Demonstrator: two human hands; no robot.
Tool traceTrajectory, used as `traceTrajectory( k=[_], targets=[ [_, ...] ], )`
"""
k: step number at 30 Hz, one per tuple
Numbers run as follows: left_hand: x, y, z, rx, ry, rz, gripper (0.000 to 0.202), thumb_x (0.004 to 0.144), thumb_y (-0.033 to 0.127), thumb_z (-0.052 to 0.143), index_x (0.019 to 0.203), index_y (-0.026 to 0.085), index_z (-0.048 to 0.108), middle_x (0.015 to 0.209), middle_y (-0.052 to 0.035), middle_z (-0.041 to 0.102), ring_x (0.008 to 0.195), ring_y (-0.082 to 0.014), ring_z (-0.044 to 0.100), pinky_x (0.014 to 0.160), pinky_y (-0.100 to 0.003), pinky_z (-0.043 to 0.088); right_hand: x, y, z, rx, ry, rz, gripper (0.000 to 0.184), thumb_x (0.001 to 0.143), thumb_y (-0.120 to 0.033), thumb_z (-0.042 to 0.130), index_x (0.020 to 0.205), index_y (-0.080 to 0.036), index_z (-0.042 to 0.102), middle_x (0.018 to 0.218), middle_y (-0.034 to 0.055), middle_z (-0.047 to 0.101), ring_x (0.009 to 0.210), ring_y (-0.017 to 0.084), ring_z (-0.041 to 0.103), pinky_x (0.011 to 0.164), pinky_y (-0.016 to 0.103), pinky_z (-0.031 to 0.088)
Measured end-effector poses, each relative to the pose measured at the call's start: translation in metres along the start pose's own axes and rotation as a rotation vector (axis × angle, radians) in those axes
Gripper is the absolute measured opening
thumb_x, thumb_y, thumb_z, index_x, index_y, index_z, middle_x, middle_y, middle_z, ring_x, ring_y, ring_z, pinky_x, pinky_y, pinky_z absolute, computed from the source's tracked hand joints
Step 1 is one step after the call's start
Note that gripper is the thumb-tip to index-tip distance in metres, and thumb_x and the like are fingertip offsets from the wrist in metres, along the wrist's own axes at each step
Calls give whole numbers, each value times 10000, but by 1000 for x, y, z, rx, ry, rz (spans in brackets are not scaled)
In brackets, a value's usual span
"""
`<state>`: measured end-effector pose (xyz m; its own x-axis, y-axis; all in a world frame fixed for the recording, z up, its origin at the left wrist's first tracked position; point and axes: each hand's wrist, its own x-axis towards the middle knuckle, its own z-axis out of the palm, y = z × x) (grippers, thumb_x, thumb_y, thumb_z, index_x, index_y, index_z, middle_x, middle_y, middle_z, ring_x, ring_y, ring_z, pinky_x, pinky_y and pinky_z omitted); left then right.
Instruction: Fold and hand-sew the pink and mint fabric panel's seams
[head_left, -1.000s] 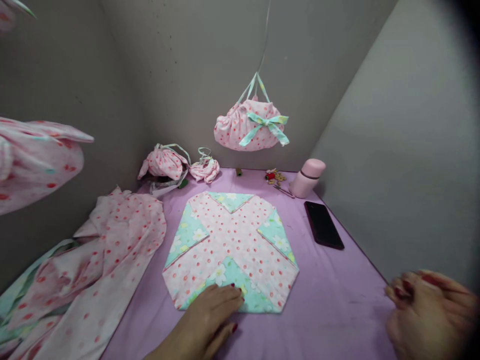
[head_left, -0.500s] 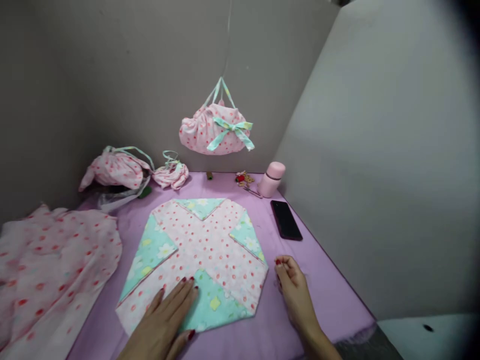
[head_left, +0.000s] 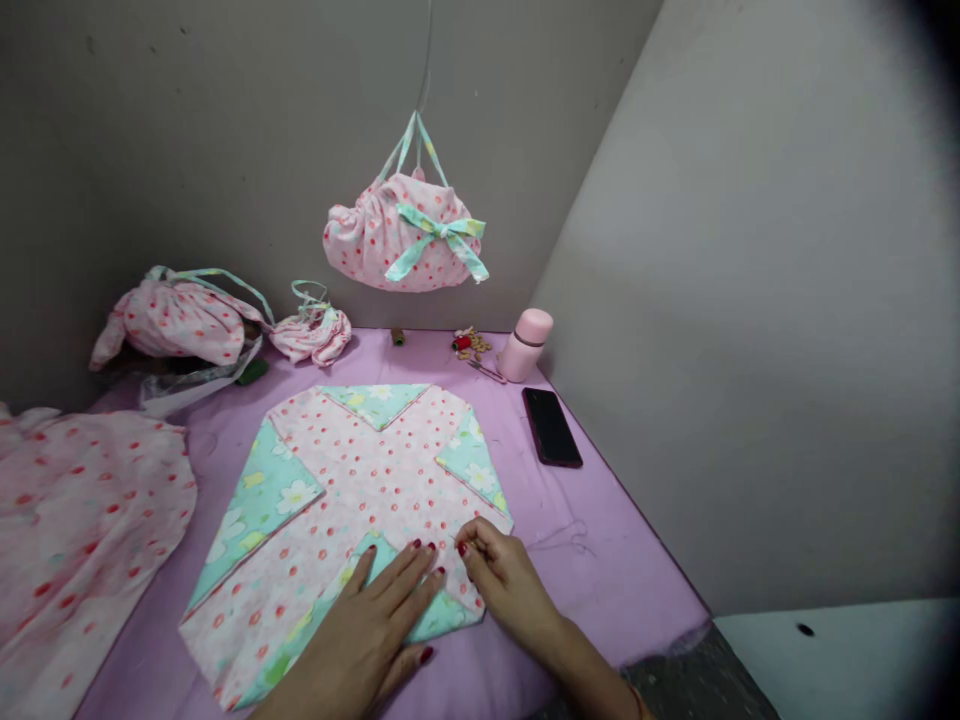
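A pink fabric piece with red dots [head_left: 375, 480] lies flat, its corners folded in as mint-green floral flaps [head_left: 375, 403]. Palm down, my left hand [head_left: 375, 615] presses on the near flap [head_left: 442, 615], fingers stretched out. My right hand [head_left: 502, 575] is pinched just above the fabric, right of the left fingertips. It seems to grip a sewing needle [head_left: 454, 541], of which only a faint sliver shows. A loose thread [head_left: 566, 537] trails on the purple cloth to the right of this hand.
A dotted pouch [head_left: 405, 235] with a green bow hangs at the wall. Behind the fabric are bundled pouches [head_left: 184, 320], a thread spool [head_left: 397, 338], a red spool [head_left: 461, 343], thread snips [head_left: 487, 372], a pink flask [head_left: 525, 345] and a phone [head_left: 552, 427]. More dotted fabric [head_left: 82, 540] lies left.
My right hand has moved left from the purple cloth to over the folded fabric. My left hand has slid right along the near flap. The view has shifted slightly.
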<state>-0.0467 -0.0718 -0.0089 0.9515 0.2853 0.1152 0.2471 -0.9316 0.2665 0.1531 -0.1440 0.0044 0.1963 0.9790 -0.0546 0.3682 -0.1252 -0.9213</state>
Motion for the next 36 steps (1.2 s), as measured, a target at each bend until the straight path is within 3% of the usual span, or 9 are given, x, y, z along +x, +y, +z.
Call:
traceTrajectory(
  k=[6, 10, 14, 19, 23, 27, 29, 31, 36],
  targets=[
    [0, 3, 2, -86, -57, -32, 593, 897, 363, 421, 1396, 331, 104, 1447, -6, 327, 1302, -245, 333, 1057, -521, 253, 2, 24, -12, 109, 44, 160, 83, 816, -189, 406, 796, -180, 486, 573, -56, 438, 487, 91, 429, 468, 194, 346],
    [-1, 4, 1, -78, -78, -32, 575, 877, 411, 443, 1381, 374, 167, 1473, -43, 268, 1308, -289, 312, 1039, -571, 230, -5, 15, -16, 60, 42, 86, 102, 834, -223, 423, 800, -176, 508, 571, -53, 427, 502, 94, 404, 477, 198, 317],
    [2, 5, 0, -93, -89, -21, 508, 864, 459, 440, 1342, 421, 273, 1470, -70, 283, 1308, -312, 305, 1014, -602, 242, -12, 5, -16, -63, -114, -58, 131, 844, -221, 444, 779, -169, 544, 568, -49, 430, 514, 94, 396, 500, 209, 291],
    [-2, 18, -7, -211, -12, -143, 440, 872, 340, 470, 1297, 409, 379, 1459, -58, 318, 1303, -315, 317, 1005, -634, 230, -12, 19, -17, 17, -174, 5, 135, 849, -244, 450, 780, -168, 537, 548, -56, 415, 494, 90, 376, 482, 202, 285],
    [-13, 39, -21, -681, 119, -529, 284, 866, 332, 449, 1081, 265, 622, 1099, -79, 669, 1022, -248, 599, 889, -426, 462, -11, 28, -17, 90, -170, 49, 172, 864, -304, 444, 812, -167, 534, 569, -50, 436, 500, 90, 394, 479, 197, 303],
    [-20, 62, -27, -1676, 133, -1119, 299, 835, 391, 479, 929, 178, 665, 977, -82, 723, 938, -234, 658, 862, -375, 498, -12, 28, -17, 63, -169, 28, 190, 863, -322, 451, 810, -165, 545, 574, -42, 449, 511, 95, 407, 484, 200, 309],
    [-20, 70, -26, -2086, 191, -1206, 264, 826, 328, 499, 923, 144, 663, 1021, -94, 713, 1027, -226, 624, 964, -357, 436, -12, 27, -16, 55, -168, 20, 192, 864, -323, 454, 811, -165, 550, 569, -42, 446, 508, 96, 403, 481, 201, 307],
    [-17, 76, -23, -2272, 247, -1201, 208, 805, 254, 520, 857, 127, 677, 993, -103, 721, 1046, -227, 614, 1011, -342, 398, -12, 28, -16, 62, -165, 10, 190, 864, -323, 459, 812, -166, 551, 568, -41, 446, 508, 97, 405, 482, 202, 310],
    [-7, 85, -17, -2298, 277, -1246, 211, 819, 206, 463, 831, 144, 664, 1008, -86, 717, 1078, -201, 593, 1021, -318, 403, -18, 29, -16, 144, -100, -14, 177, 877, -328, 457, 831, -176, 535, 570, -36, 468, 498, 100, 427, 469, 201, 331]
  ],
)
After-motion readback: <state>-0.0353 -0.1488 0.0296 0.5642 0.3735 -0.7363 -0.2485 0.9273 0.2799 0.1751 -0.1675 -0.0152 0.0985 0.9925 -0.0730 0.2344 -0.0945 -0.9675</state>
